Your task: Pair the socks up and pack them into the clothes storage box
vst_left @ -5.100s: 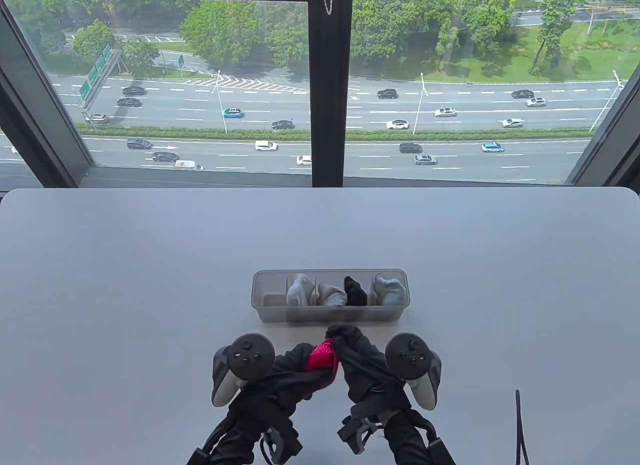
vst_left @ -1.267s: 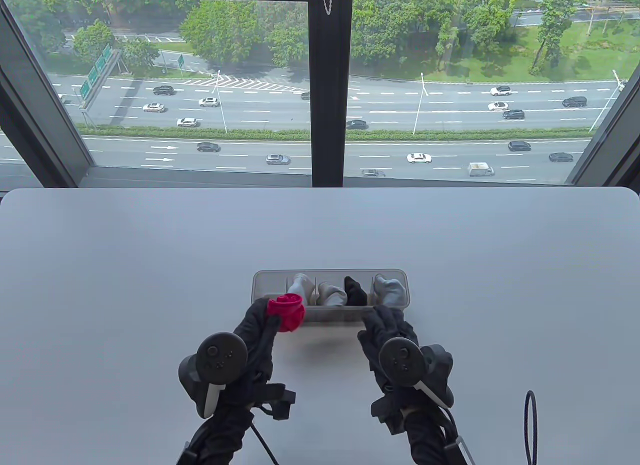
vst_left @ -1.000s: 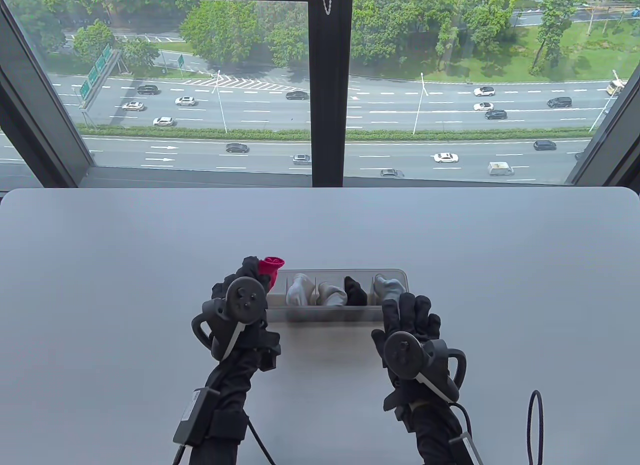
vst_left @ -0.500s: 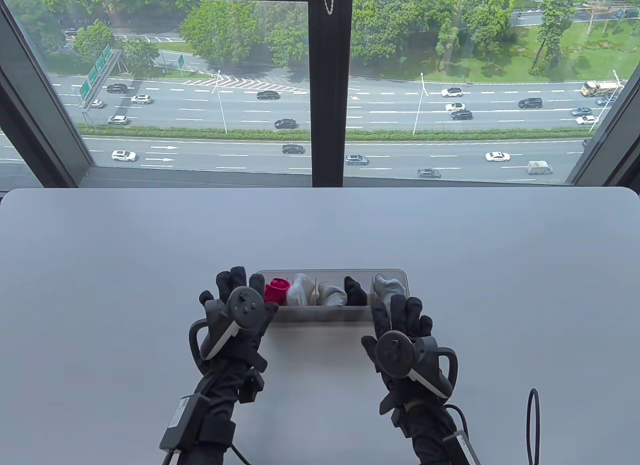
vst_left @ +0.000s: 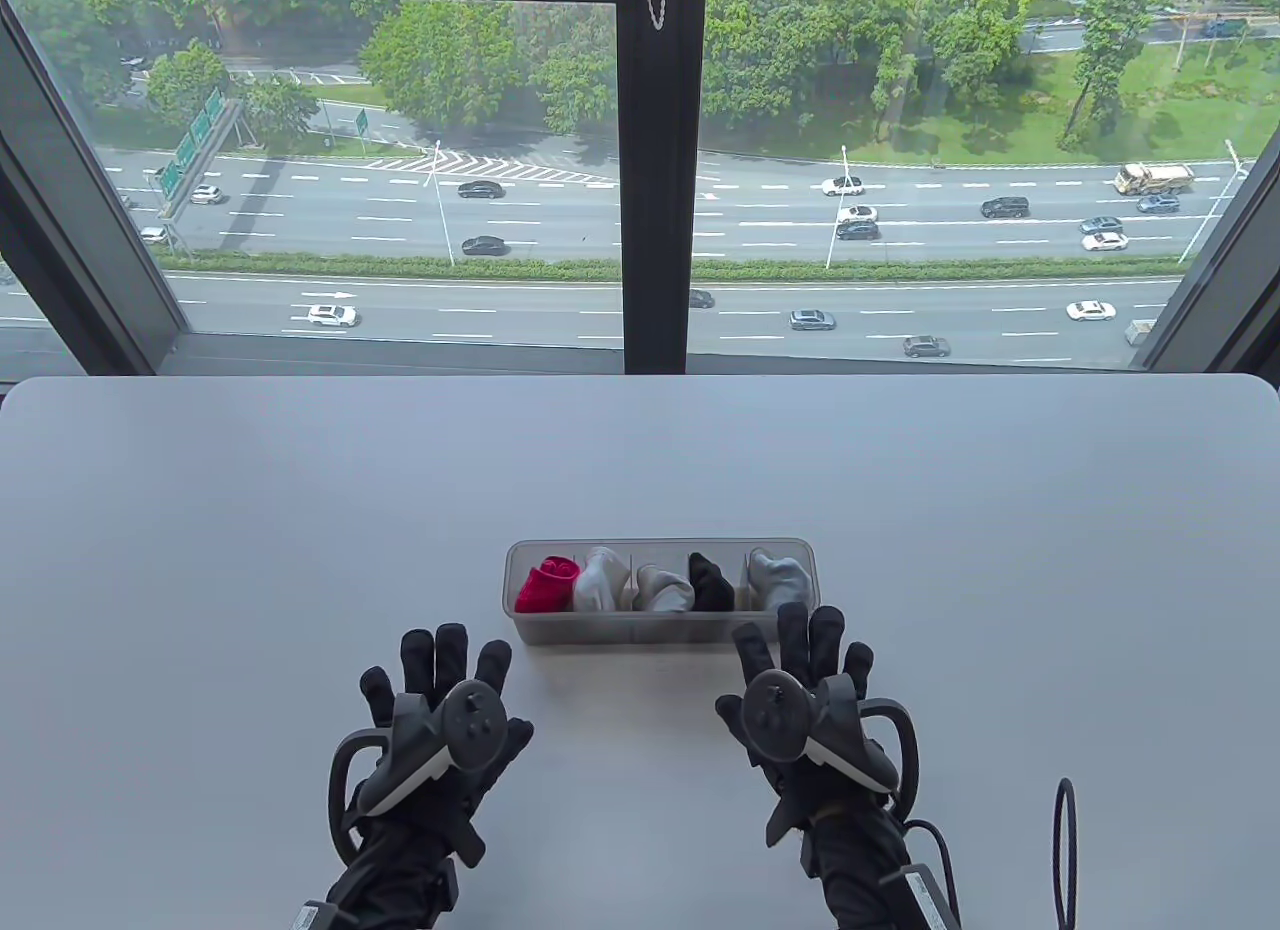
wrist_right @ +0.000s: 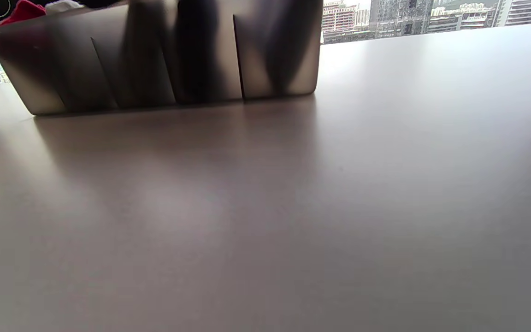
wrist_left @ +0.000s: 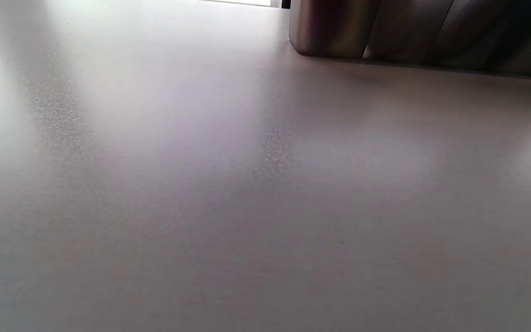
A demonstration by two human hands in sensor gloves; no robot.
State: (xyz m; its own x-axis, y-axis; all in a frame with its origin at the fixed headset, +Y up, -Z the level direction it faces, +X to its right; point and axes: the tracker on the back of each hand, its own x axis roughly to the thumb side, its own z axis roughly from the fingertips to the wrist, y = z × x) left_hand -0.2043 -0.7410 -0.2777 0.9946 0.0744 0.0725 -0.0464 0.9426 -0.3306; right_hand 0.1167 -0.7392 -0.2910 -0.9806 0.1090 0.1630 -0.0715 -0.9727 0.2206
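Observation:
A translucent grey storage box [vst_left: 660,627] with several compartments stands on the white table [vst_left: 300,530]. From left to right it holds a rolled red sock pair [vst_left: 545,584], two light grey pairs [vst_left: 600,580], a black pair [vst_left: 710,582] and another grey pair [vst_left: 780,577]. My left hand [vst_left: 440,670] lies flat on the table in front of the box's left end, fingers straight and spread, holding nothing. My right hand [vst_left: 805,645] lies flat by the box's right front corner, fingers straight. The box wall [wrist_right: 155,64] fills the top of the right wrist view, and its corner [wrist_left: 330,32] shows in the left wrist view.
A black cable loop [vst_left: 1065,850] lies at the table's near right edge. Behind the table is a window with a dark centre post [vst_left: 655,170].
My left hand carried the red sock pair to the box, put it into the leftmost compartment, let go and drew back flat onto the table. My right hand slid slightly back from the box.

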